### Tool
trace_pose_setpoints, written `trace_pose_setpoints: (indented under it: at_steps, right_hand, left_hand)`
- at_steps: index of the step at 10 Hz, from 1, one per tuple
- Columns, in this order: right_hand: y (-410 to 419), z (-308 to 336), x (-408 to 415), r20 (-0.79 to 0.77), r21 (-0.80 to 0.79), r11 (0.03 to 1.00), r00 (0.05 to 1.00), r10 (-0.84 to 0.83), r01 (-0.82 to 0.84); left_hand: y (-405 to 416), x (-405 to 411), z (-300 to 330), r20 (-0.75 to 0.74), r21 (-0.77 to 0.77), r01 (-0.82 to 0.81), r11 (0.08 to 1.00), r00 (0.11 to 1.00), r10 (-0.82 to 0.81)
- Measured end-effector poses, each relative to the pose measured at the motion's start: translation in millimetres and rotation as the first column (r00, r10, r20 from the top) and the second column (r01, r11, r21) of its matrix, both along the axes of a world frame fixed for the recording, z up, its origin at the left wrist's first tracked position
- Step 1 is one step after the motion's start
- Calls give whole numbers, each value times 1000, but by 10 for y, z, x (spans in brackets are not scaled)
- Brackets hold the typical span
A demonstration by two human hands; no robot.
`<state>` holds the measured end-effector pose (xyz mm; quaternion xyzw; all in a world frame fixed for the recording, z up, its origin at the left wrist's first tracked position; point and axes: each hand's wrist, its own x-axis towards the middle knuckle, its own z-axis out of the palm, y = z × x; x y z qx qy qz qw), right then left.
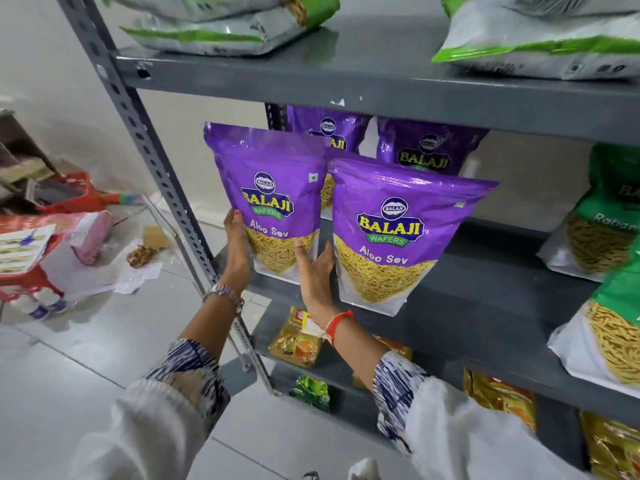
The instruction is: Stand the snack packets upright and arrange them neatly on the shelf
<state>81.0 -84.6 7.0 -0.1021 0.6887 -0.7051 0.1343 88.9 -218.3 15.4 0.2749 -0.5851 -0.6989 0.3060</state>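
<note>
The fingers [232,221] of the left hand [237,244] are stretched and only slightly curled, and they are pressed flat against the left edge of the left purple Aloo Sev packet [268,199]; the thumb is hidden behind the packet, so a full grasp cannot be confirmed. The right hand [317,271] is held open with the fingers straight and pointing up. It is placed in the narrow gap between the two front packets, its palm against the right lower side of the left packet and its back just beside the right purple Aloo Sev packet [398,233]. The left packet is thus held between both hands, without closed fingers.

A metal watch [225,294] is worn on the left wrist and a red thread [337,323] on the right wrist.

Both front packets are standing upright near the front edge of the middle shelf [485,289], side by side and almost touching. They are purple on top, with a clear lower part where yellow sev is seen. Two more purple packets [424,150] are standing behind them. Green packets [606,216] are standing further right on the same shelf. On the upper shelf [381,88], green and white packets [221,22] are lying flat.
</note>
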Motion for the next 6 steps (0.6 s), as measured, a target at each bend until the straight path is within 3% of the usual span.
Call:
trace_pose_setpoints:
  at_steps: [4,6]
  right_hand:
    - [-224,-289,-128,95,-27,999,994,45,-42]
    - [15,26,36,44,-12,996,995,93,-92]
  left_hand:
    - [62,48,1,5,-26,-18,1000,1000,18]
    - [168,87,73,-49,-46,-61,997,997,59]
